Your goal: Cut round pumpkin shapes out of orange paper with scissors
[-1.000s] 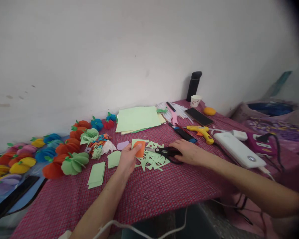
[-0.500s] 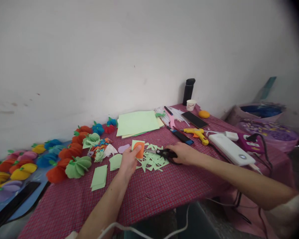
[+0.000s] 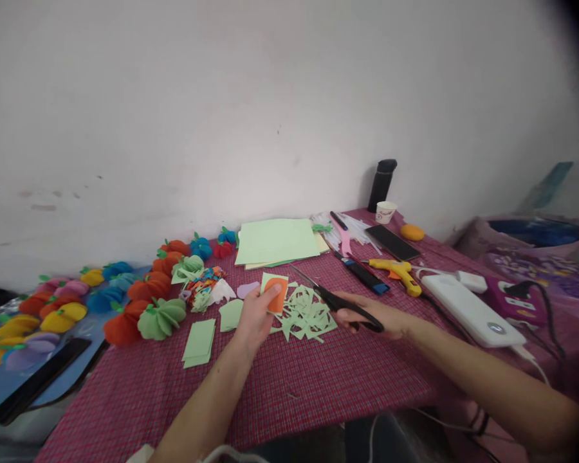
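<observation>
My left hand [image 3: 254, 319] pinches a light green paper square with an orange template [image 3: 276, 292] laid on it, held just above the red checked tablecloth [image 3: 318, 379]. My right hand [image 3: 379, 318] grips black-handled scissors [image 3: 340, 299], lifted off the table with the blades pointing up and left toward the paper. A heap of green paper offcuts [image 3: 306, 315] lies between the two hands. Small green paper rectangles [image 3: 200, 341] lie left of my left hand.
Coloured paper pumpkins [image 3: 145, 302] line the left side. A stack of green sheets [image 3: 276, 241] lies at the back. To the right are a yellow glue gun [image 3: 395, 270], a white power bank [image 3: 468, 308], a phone [image 3: 390, 241], a cup [image 3: 385, 211] and a black bottle [image 3: 382, 183].
My right hand has closed on the scissors and lifted them off the table, drawing them back to the right. My left hand keeps hold of the paper.
</observation>
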Demonstrator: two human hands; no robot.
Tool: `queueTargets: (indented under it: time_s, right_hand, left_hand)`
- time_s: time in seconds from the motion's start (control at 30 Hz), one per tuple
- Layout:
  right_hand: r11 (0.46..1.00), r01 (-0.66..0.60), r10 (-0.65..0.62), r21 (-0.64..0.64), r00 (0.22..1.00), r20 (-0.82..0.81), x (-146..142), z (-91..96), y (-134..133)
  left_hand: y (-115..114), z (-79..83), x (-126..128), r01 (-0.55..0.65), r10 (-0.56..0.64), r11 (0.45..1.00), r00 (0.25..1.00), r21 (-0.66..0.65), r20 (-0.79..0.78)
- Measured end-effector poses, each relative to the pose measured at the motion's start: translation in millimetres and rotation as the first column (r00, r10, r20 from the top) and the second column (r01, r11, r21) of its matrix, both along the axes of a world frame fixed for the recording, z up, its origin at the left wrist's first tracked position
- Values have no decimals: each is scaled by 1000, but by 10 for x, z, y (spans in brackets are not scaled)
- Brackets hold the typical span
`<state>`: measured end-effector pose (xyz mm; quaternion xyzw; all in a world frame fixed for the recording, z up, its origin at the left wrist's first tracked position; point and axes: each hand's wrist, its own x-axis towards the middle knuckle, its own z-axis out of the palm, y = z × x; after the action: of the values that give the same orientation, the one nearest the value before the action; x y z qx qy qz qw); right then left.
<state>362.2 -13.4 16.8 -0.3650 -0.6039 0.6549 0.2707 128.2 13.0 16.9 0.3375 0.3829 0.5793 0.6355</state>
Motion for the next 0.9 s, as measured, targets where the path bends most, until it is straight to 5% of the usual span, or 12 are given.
queueTargets:
  time_s: [0.3,0.9]
  right_hand:
    - [979,-197,200,48,977,-73,-146,43,89]
    - [969,-228,238,90,964,-121,-200,-157,207]
  left_hand:
    - [-24,51,-10,9,-9,1000,997,-2,76]
    - [-23,-12,60,14,-9,997,997,-74,73]
